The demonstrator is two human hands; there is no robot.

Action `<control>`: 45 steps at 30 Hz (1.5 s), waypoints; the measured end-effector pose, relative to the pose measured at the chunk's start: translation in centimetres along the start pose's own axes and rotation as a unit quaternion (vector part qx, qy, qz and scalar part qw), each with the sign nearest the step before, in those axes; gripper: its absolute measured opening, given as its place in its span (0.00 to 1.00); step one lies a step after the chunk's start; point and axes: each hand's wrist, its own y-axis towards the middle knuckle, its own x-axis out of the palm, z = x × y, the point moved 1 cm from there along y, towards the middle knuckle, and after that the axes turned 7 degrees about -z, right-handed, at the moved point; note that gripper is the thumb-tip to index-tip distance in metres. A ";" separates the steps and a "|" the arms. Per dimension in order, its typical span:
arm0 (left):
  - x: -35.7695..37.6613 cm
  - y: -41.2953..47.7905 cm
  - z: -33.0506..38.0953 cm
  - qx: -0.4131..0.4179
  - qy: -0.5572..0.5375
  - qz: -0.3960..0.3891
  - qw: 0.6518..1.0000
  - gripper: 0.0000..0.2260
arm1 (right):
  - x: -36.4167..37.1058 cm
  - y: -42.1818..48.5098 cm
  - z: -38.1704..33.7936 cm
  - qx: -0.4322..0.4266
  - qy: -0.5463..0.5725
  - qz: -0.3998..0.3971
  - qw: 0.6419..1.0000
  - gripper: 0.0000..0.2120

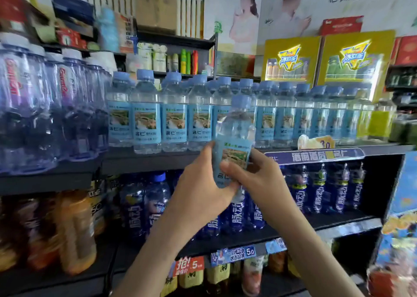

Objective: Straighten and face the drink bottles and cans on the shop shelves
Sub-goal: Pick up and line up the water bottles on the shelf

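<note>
We held one water bottle (pixel 235 125) off the shelf in both grips. The left grip (pixel 198 183) curled round its lower left side with the thumb up along the label. The right grip (pixel 259 179) closed on it from the right, thumb laid across the label's front. Neither grip had anything else in it.

The bottle stood nearly upright, cap on top and leaning a little, its label turned toward us. It hung in front of the upper shelf (pixel 146 161), its base below the shelf's front edge, and it covered part of the row of matching bottles (pixel 146 120). Whether a gap waited behind it we could not tell.

We judged the next move to be up and away from us, keeping the long axis vertical. Both grips were equally near.
</note>
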 end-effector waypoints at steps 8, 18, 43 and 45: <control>-5.0 -1.1 -1.1 -0.073 0.030 0.207 0.975 0.26 | 4.7 2.8 -1.8 -0.073 0.049 -0.111 0.990 0.18; -14.8 0.3 -7.8 -0.132 0.111 0.219 0.960 0.24 | 12.2 4.4 -1.7 -0.077 0.012 -0.056 0.995 0.13; -12.5 1.2 -11.9 -0.065 0.149 0.210 0.964 0.36 | 14.2 4.0 1.0 -0.026 -0.110 0.076 0.991 0.11; -11.1 0.4 -10.6 -0.014 0.177 0.242 0.954 0.33 | 13.8 3.7 1.4 -0.033 -0.111 0.086 0.990 0.10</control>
